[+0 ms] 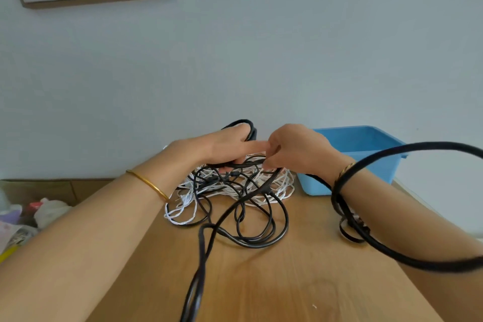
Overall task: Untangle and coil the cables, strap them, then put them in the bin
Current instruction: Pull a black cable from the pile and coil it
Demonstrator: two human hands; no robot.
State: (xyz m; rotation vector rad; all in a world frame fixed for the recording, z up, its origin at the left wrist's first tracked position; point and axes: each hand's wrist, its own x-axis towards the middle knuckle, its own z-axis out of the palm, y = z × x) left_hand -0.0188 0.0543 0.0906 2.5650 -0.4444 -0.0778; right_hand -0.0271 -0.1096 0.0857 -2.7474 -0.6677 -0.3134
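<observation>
The cables (236, 192), thin black loops knotted through white strands, lie heaped mid-surface (287, 285). The left hand (224, 148) curls its fingers round a small black coil above the heap; the right hand (295, 150) pinches one black strand. A thicker black cable (418, 145) loops round the right forearm. A blue bin (366, 138) stands just right of the heap.

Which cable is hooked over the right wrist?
The thick black cable; it loops round the right forearm, while the thin black cables and white cables lie tangled on the table.
</observation>
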